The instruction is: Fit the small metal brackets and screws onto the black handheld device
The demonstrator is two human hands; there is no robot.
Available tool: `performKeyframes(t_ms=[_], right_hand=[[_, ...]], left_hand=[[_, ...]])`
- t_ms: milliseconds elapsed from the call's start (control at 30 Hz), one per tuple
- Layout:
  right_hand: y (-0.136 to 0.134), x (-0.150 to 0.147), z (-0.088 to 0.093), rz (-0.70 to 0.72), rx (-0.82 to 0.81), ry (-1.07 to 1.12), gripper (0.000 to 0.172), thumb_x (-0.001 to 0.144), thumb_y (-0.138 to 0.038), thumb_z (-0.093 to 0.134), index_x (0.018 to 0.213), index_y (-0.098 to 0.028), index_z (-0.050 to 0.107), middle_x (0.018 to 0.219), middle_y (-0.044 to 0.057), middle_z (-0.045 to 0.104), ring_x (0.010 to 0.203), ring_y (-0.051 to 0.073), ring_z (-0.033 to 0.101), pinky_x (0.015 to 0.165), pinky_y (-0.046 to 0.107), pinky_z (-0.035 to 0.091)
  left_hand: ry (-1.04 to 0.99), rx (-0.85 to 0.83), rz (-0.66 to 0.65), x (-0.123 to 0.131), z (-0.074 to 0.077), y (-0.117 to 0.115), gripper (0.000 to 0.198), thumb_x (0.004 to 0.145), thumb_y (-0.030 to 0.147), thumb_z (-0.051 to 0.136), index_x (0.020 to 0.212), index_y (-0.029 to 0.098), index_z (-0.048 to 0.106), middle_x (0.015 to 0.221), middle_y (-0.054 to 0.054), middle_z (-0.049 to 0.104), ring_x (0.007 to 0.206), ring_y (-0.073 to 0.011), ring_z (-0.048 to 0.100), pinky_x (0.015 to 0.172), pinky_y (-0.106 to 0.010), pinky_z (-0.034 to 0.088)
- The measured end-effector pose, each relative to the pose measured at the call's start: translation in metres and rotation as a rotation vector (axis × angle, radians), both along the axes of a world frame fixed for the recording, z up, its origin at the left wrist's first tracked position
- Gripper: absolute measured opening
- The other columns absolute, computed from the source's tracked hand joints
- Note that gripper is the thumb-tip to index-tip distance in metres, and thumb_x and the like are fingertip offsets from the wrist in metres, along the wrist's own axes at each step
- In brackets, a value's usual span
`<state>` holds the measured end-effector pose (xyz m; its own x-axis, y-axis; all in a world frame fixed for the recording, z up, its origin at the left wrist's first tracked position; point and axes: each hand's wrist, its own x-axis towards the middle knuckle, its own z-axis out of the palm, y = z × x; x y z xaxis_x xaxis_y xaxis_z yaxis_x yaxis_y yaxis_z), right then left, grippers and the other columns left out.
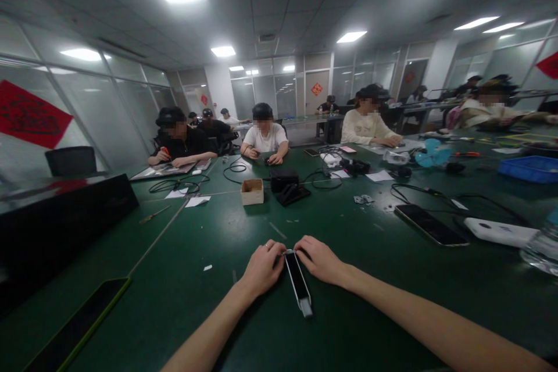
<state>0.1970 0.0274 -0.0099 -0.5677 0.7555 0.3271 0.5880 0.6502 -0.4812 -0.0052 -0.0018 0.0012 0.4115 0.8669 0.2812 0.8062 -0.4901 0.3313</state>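
A long, narrow object (297,280) with a black middle, pale rims and a grey block at its near end lies on the green table in front of me. I cannot make out its exact kind. From the left, my left hand (264,267) has its fingers closed at the object's far end. My right hand (320,260) meets the same end from the right, thumb and fingers bent together on it. Small pale parts between the fingertips are too small to name.
Nearby lie a phone (429,224), a white device (501,232), a clear bottle (543,250) and a green-edged tablet (78,325). Ahead stand a small cardboard box (252,193) and a black box (283,179). Cables, a blue tray (534,168) and several seated people are farther off.
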Motion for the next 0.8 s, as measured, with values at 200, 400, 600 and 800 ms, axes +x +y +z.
performKeyframes(t_ms=[200,400,600,800], right_hand=[[0.002,0.001,0.0,-0.001,0.021,-0.006,0.025,0.093,-0.031,0.04,0.1,-0.018,0.06,0.1,0.007,0.059,0.093,0.019,0.054,0.083,0.034,0.045],[0.07,0.051,-0.015,-0.417,0.157,-0.086,0.045,0.09,-0.047,0.04,0.119,-0.015,0.053,0.122,0.015,0.051,0.118,0.028,0.041,0.098,0.047,0.032],[0.157,0.157,-0.038,-1.047,0.06,-0.11,0.067,0.089,-0.053,0.032,0.132,-0.002,0.039,0.138,0.028,0.034,0.132,0.038,0.023,0.104,0.053,0.02],[0.191,0.196,-0.046,-1.269,-0.097,-0.015,0.08,0.087,-0.059,0.03,0.136,0.004,0.033,0.141,0.032,0.028,0.135,0.041,0.016,0.107,0.054,0.013]], left_hand=[[0.069,0.015,0.059,0.001,-0.002,0.001,0.017,0.091,0.03,0.041,0.088,0.019,0.054,0.088,-0.004,0.06,0.08,-0.0168,0.055,0.075,-0.03,0.043],[0.068,-0.023,0.043,-0.001,-0.001,0.002,0.017,0.093,0.029,0.039,0.088,0.019,0.052,0.089,-0.004,0.06,0.08,-0.0165,0.055,0.073,-0.029,0.042],[0.067,-0.045,0.042,-0.001,0.0,0.002,0.016,0.092,0.028,0.04,0.089,0.019,0.053,0.09,-0.004,0.059,0.08,-0.0164,0.055,0.071,-0.028,0.041],[0.088,-0.043,0.051,-0.001,-0.001,0.004,0.018,0.092,0.03,0.039,0.088,0.019,0.054,0.091,-0.005,0.06,0.08,-0.0168,0.055,0.072,-0.029,0.042]])
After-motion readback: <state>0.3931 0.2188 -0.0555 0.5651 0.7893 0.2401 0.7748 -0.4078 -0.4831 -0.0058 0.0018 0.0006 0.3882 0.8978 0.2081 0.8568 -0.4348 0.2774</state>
